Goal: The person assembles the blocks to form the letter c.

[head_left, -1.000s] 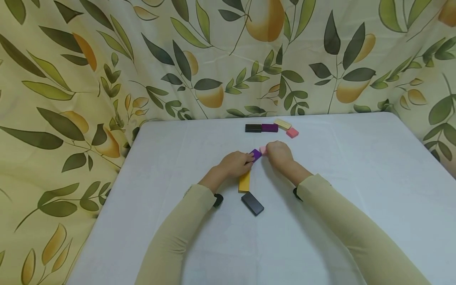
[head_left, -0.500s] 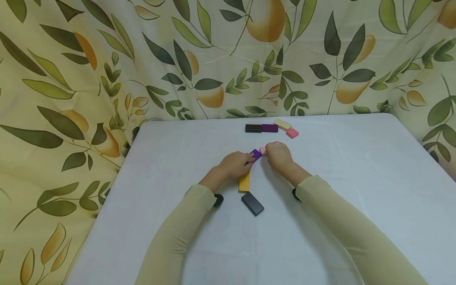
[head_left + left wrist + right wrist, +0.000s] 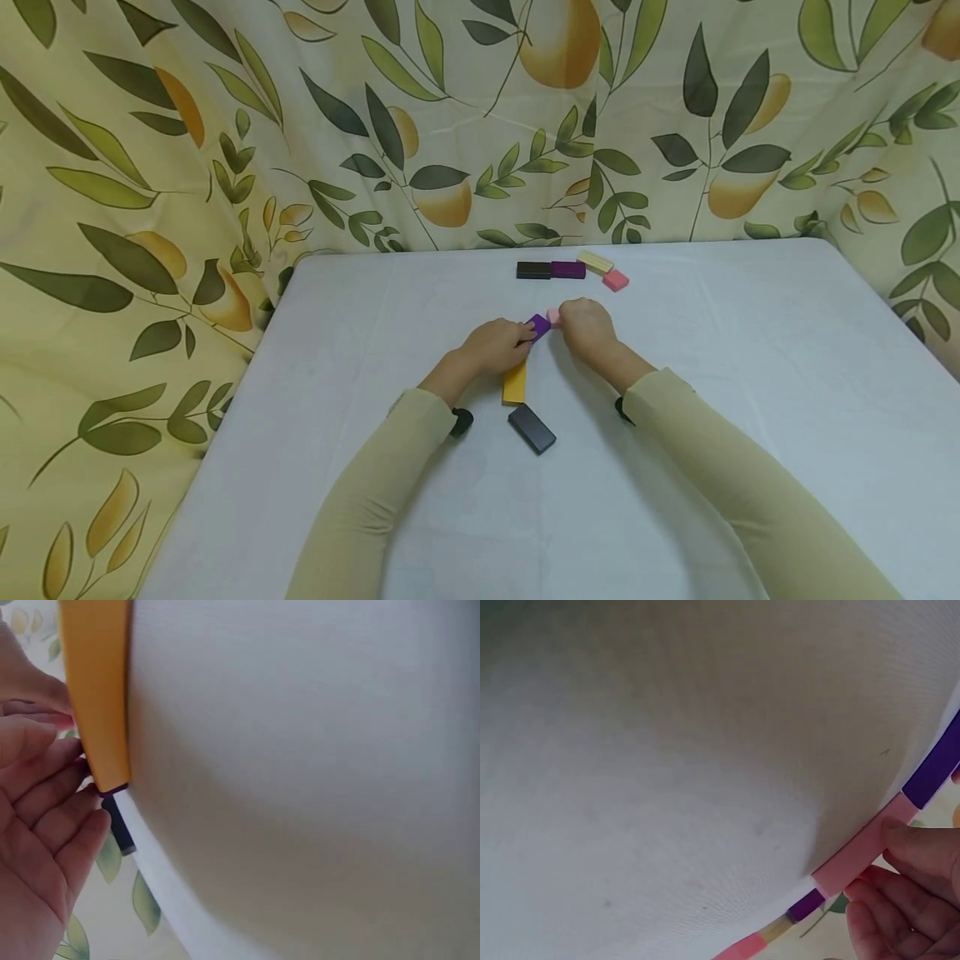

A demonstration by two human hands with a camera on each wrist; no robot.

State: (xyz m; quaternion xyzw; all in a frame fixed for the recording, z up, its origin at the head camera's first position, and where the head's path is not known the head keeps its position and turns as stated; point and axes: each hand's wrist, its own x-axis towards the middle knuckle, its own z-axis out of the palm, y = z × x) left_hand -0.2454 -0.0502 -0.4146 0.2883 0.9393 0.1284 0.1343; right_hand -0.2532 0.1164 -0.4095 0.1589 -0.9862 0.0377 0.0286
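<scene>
My left hand [image 3: 495,344] holds a purple block [image 3: 538,326] between its fingers and thumb, covering part of it. My right hand [image 3: 590,327] grips a light pink block [image 3: 554,317], most of which is hidden in the head view. In the right wrist view the thumb presses on the long pink block's side, and that block's end meets the purple block [image 3: 934,769]. A yellow block [image 3: 514,385] runs from under the left hand toward the near side. Close to its near end lies a dark grey block [image 3: 532,428], turned at an angle.
Toward the table's far edge, a black block [image 3: 533,270] and a dark purple block [image 3: 567,270] lie end to end. A cream block [image 3: 596,262] and a coral pink block [image 3: 616,280] continue to their right. Patterned curtain [image 3: 450,125] hangs behind the white table [image 3: 360,300].
</scene>
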